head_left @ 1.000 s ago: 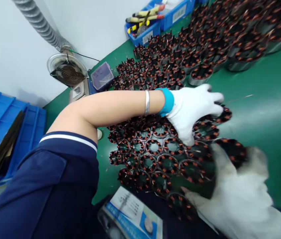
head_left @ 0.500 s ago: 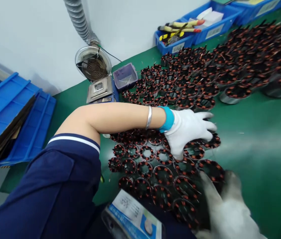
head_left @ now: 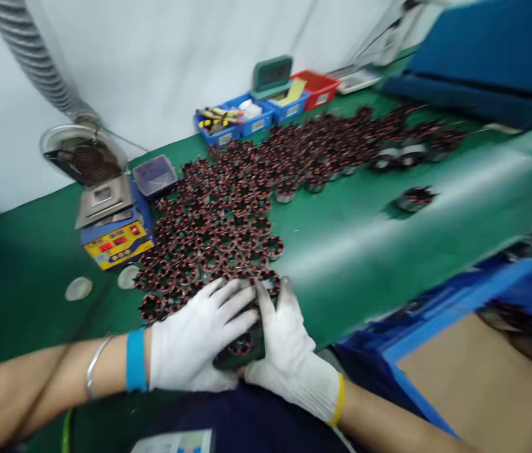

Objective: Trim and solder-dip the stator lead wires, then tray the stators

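Both hands wear white gloves. My left hand [head_left: 202, 336] lies over the near end of the packed coil rings [head_left: 209, 239], palm down, its fingers reaching right across several rings. To its right, my right hand [head_left: 285, 340] rests beside the same group, thumb and fingers spread apart, fingertips at a ring by the group's right edge. One ring [head_left: 240, 344] with copper-coloured windings shows between the two hands. Neither hand visibly lifts anything. The rings stand upright on the green table [head_left: 341, 251], and a single ring [head_left: 414, 199] stands apart at the right.
A blue and yellow device [head_left: 117, 242] and a purple box [head_left: 155, 176] stand at the left. Blue bins [head_left: 223, 135] with tools and a red bin [head_left: 315, 88] line the back. A blue crate [head_left: 402, 352] sits at the lower right, below the table edge.
The view has swung right and widened. My left hand has drawn back toward my body over the near rings; my right hand now lies close beside it.
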`<state>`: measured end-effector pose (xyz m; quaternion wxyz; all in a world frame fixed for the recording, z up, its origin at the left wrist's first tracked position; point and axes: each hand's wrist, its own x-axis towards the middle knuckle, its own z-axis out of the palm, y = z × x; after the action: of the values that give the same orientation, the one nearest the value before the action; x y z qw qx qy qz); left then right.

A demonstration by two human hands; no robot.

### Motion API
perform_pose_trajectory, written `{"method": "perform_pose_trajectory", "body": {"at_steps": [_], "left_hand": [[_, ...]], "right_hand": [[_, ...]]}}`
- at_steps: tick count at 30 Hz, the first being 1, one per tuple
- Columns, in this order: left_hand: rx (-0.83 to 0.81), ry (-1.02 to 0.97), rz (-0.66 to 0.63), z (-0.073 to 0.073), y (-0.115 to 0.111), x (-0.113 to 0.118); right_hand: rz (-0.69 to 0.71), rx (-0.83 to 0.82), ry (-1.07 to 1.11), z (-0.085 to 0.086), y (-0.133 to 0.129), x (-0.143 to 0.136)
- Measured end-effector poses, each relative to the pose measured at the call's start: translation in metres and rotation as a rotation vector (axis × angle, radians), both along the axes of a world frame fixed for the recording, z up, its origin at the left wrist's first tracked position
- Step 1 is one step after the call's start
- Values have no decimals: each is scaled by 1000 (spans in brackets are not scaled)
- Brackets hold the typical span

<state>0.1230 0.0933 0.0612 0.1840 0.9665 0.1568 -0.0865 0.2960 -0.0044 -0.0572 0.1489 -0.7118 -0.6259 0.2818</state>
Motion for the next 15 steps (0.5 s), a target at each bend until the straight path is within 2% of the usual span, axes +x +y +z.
{"method": "perform_pose_trajectory", "body": {"at_steps": [2,4,5,7,9,10,12,15], "left_hand": [[84,-21,22,-10,-6,-10],[194,-89,77,-13,-1,-9],[241,-113,113,-12,4,-4],[300,-130,170,-9,16,14],[312,-98,200,-7,29,41],[308,-72,207,-8,36,56],[299,-21,227,-11,50,86],[295,14,263,-18,70,115]], "right_hand": [[-41,95,-17,10,-5,29],[-112,225,-31,20,-5,79],[-216,281,-63,24,-1,110],[-478,325,-124,31,15,179],[-692,262,-151,34,39,245],[-748,206,-149,35,53,273],[-771,172,-123,34,80,312],[-678,211,-71,24,108,328]]}}
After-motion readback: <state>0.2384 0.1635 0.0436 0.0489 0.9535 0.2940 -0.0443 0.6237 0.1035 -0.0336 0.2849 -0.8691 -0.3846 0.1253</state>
